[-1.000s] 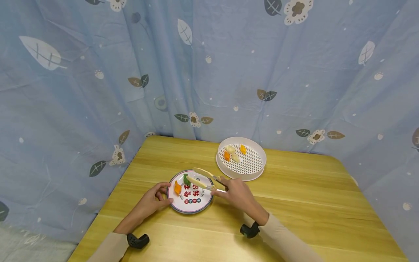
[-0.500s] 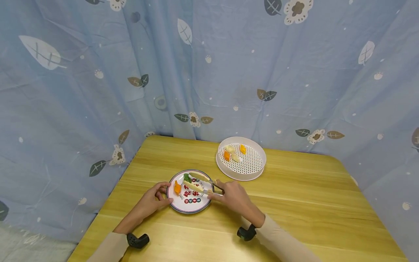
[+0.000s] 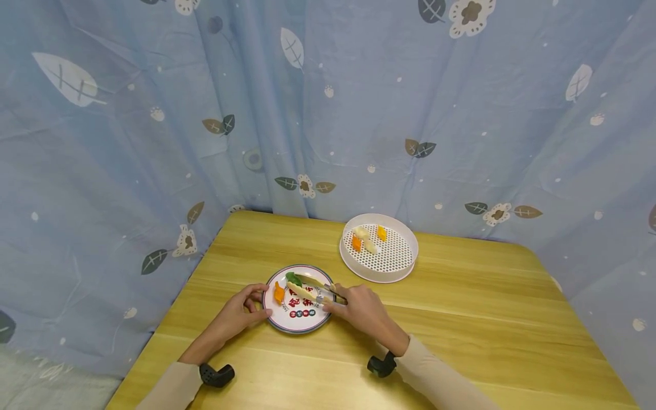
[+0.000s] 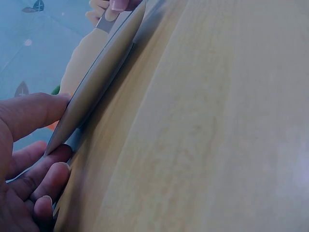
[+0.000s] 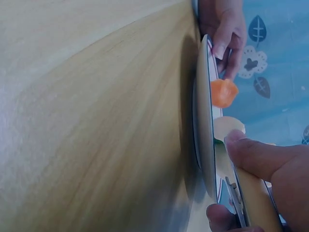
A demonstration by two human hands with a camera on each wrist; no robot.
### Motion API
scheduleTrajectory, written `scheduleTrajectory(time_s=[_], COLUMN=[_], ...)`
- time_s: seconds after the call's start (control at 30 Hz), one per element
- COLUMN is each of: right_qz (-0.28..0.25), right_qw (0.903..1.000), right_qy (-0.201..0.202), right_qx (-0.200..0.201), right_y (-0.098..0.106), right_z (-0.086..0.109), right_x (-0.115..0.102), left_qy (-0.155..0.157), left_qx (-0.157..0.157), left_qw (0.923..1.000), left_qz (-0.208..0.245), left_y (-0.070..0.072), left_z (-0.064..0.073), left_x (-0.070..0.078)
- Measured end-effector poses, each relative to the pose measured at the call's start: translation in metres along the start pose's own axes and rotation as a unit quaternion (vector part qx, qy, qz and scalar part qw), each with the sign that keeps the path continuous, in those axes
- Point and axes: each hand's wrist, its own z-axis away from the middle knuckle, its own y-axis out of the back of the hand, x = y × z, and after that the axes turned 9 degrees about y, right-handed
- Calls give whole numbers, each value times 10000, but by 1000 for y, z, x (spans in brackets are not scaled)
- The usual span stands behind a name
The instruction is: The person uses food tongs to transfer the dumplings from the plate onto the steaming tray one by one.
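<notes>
My left hand (image 3: 237, 310) grips the left rim of a white plate (image 3: 303, 326) with red characters and a blue edge. In the left wrist view its thumb (image 4: 36, 111) lies on the rim and its fingers reach under it. My right hand (image 3: 361, 310) holds food tongs (image 3: 307, 291) with pale scalloped tips, low over the plate. A green piece of food (image 3: 294, 278) lies right at the tong tips, partly covered by them. Left of it on the plate sits an orange piece of food (image 3: 279, 292), clear of the tongs.
Behind the plate to the right stands a round white basket (image 3: 405, 265) with a perforated bottom. It holds an orange piece (image 3: 356, 244), a yellow piece (image 3: 381, 233) and pale pieces (image 3: 370, 246). A blue patterned curtain (image 3: 359, 114) hangs behind the wooden table (image 3: 487, 319).
The right hand has moved left and slightly down with the tongs, whose tips have come to the green piece and drawn closer together. The left hand keeps its grip on the plate.
</notes>
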Motion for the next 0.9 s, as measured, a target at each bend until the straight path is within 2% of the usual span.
scheduleTrajectory(time_s=[0.47, 0.9], right_qz=[15, 187], right_qw=[9997, 9986], right_qy=[205, 241], right_qx=[163, 421], right_y=[4, 20], right_z=[2, 9], right_x=[-2, 2], left_qy=[-57, -15], left_qx=[-108, -27], left_qw=[9998, 10000], left_qz=[153, 49], left_y=[1, 1], left_z=[-1, 2], left_x=[0, 3])
